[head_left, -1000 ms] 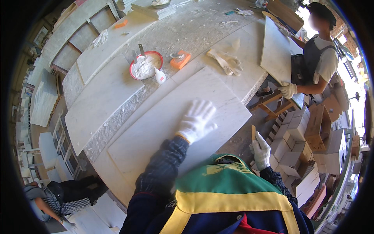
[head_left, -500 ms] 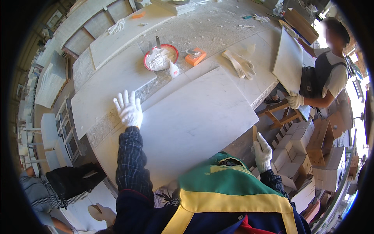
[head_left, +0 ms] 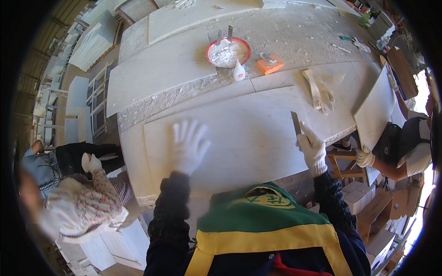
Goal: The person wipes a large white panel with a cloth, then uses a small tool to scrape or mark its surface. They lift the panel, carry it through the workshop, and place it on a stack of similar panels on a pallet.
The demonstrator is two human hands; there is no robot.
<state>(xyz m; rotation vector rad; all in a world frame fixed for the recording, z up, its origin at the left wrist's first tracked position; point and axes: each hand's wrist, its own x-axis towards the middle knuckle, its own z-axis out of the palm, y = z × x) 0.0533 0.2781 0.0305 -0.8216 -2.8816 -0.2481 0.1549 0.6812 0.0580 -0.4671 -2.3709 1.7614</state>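
Observation:
A pale marble slab (head_left: 230, 131) lies in front of me on the worktable. My left hand (head_left: 189, 146), in a white knit glove, is over the slab's left part with fingers spread and nothing in it. Motion smears it, and I cannot tell whether it touches the stone. My right hand (head_left: 312, 149), gloved alike, is at the slab's right end, closed around a thin flat metal scraper (head_left: 295, 123) whose blade points up and away from me. Beyond the slab are a red-rimmed bowl (head_left: 248, 55) of white paste with two blades standing in it, and a small white squeeze bottle (head_left: 239, 72).
An orange block (head_left: 270, 65) and a pair of cream gloves (head_left: 317, 92) lie past the slab. Another slab (head_left: 159, 76) rests at the far left. To the right, a co-worker holds a tilted panel (head_left: 375, 108). Other people stand at left. Cardboard boxes (head_left: 380, 204) crowd the lower right.
My view has turned rightward. The left hand has moved from the slab's far-left edge to over its face. My right hand has risen with the scraper from below the slab's right corner.

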